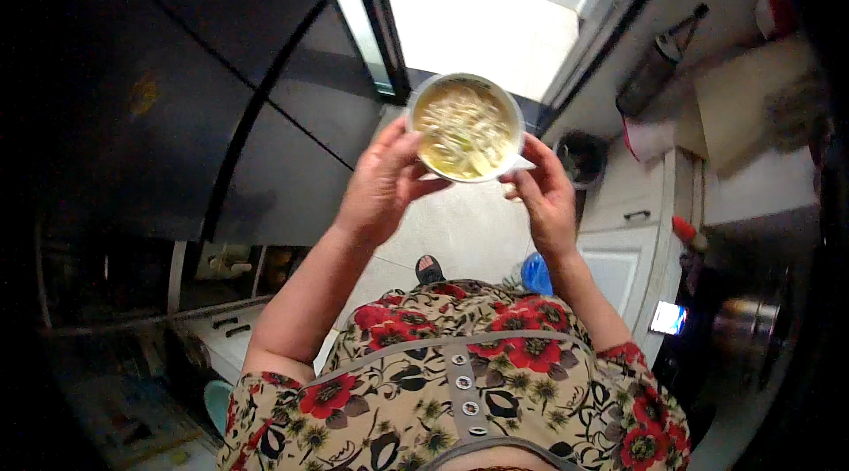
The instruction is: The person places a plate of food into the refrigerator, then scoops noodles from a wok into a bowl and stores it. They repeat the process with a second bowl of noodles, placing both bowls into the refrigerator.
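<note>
A white bowl of soup (466,127), holding pale strands and some yellow-green pieces in broth, is held out in front of my body over the floor. My left hand (391,172) grips its left side, with the thumb near the rim. On the right side, my right hand (542,189) holds the bowl with a white folded piece, perhaps cloth or paper, between the fingers and the bowl. The bowl looks roughly level. The undersides of both grips are partly hidden.
A dark refrigerator (292,159) stands at the left. Ahead, an open doorway leads to a bright tiled floor (484,26). White cabinets (613,259) line the right, near a dark bin (580,156) and a blue object (536,273) on the floor.
</note>
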`<state>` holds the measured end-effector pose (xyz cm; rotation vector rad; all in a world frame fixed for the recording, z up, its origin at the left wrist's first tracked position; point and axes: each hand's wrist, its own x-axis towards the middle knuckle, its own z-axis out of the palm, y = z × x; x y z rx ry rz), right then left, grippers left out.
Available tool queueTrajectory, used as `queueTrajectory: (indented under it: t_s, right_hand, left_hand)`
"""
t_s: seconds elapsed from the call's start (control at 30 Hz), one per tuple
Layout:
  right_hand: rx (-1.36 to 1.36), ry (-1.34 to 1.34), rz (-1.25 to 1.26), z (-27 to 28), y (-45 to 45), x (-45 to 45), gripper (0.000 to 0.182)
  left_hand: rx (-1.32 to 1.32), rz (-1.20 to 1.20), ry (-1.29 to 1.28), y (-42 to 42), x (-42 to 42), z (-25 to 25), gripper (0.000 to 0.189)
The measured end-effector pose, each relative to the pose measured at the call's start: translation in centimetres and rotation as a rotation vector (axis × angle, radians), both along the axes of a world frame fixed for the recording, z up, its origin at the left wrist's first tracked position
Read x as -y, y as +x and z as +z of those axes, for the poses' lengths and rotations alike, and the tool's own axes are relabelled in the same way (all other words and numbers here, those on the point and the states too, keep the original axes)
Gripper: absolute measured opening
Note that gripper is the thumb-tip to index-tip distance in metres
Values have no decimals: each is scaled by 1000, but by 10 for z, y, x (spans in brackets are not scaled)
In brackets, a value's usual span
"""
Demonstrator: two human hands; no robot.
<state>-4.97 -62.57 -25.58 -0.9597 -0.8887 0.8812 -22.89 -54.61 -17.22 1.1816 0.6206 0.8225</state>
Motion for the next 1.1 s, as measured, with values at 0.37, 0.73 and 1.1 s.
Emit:
queueTrajectory:
  t_s: [0.37, 0.73, 1.1]
  right_hand:
    - [-202, -57, 207, -64, 144, 142, 53]
    - [-72, -388, -263, -147, 281, 330, 54]
    - [-280, -566, -832, -214, 346, 419, 37]
  left_hand:
    - [-28, -47, -147, 144, 127, -81, 47]
    - [-65, -506, -373, 337, 239, -213, 49]
    - [-325, -1014, -391, 502, 296, -293, 35]
